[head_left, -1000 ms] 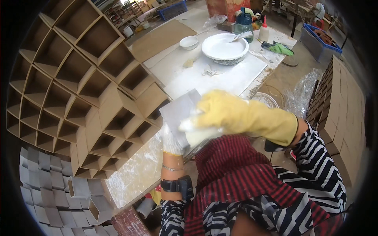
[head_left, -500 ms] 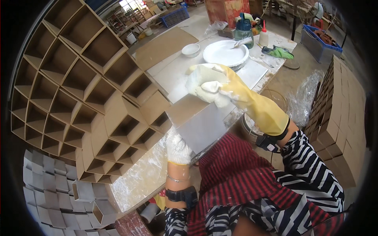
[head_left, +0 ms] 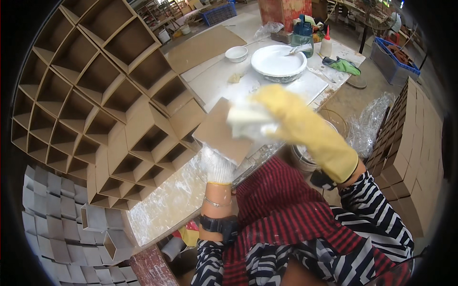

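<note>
My left hand (head_left: pixel 217 164), in a white knit glove, grips a small brown board box (head_left: pixel 215 125) from below, tilted over the table edge. The face turned up is bare brown, with white along its lower edge. My right hand (head_left: pixel 298 117), in a yellow rubber glove, is closed on a white sponge-like pad (head_left: pixel 248 117). Motion smears both the pad and the fingers. The pad overlaps the box's right side in the picture; whether it touches is unclear. Beyond the hands, a wide bowl of white paint (head_left: pixel 276 59) has a brush (head_left: pixel 299 48) resting on its rim.
Stacked brown open boxes (head_left: pixel 109 90) rise at the left, above white-coated ones (head_left: pixel 57 214). On the paint-smeared table (head_left: pixel 167 209) are a small white bowl (head_left: pixel 236 54), bottle (head_left: pixel 326 45), jug (head_left: pixel 302 35) and green glove (head_left: pixel 341 65). More boxes (head_left: pixel 405 157) stand right.
The box has turned in my left hand: its white-coated side faced me before, and a brown face shows now. My right hand has moved slightly down with the pad.
</note>
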The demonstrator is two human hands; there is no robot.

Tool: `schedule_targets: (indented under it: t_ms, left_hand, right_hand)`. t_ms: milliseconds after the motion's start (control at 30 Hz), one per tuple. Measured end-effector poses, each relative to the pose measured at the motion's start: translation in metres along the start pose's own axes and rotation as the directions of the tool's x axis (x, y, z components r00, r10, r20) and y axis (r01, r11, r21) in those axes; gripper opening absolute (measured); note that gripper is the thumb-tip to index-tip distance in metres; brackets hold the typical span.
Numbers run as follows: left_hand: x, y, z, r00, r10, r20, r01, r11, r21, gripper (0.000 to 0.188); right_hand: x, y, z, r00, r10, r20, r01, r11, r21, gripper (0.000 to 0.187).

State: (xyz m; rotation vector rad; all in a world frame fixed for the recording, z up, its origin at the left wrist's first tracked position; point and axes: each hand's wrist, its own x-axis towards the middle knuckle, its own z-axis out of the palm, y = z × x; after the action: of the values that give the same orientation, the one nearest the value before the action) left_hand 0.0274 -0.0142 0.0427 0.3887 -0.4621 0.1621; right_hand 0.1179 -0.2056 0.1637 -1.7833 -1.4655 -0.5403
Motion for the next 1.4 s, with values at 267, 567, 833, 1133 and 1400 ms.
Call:
schedule_targets:
  t_ms: [267,567,833,1133,1400]
  left_hand:
    - [0.013,0.003,-0.007,0.998,-0.011,0.070,0.025,0.980,-0.200,0.058]
    - [-0.014,0.022,-0.104,0.849,-0.089,-0.521,0.127,0.991,0.038,0.043]
    - [0.010,0.011,0.041,0.975,0.177,-0.134,0.090,0.241,0.967,0.044]
    - [0.003,0.001,0.031,0.840,0.216,-0.498,-0.023,0.931,0.365,0.052]
    - [-0.004,0.011,-0.011,0.901,0.303,-0.312,0.039,0.659,0.751,0.053]
  right_hand:
    - [-0.011,-0.005,0.013,0.999,-0.004,0.048,0.014,0.977,-0.213,0.037]
    - [-0.011,-0.053,0.027,0.982,-0.158,0.104,0.154,0.987,0.049,0.036]
    - [-0.028,-0.014,0.011,0.966,0.000,-0.258,0.021,0.997,0.079,0.056]
    - [-0.014,0.022,0.023,0.912,0.409,-0.022,-0.409,0.912,-0.029,0.058]
    - [-0.004,0.004,0.012,0.981,0.140,0.131,-0.140,0.990,-0.004,0.056]
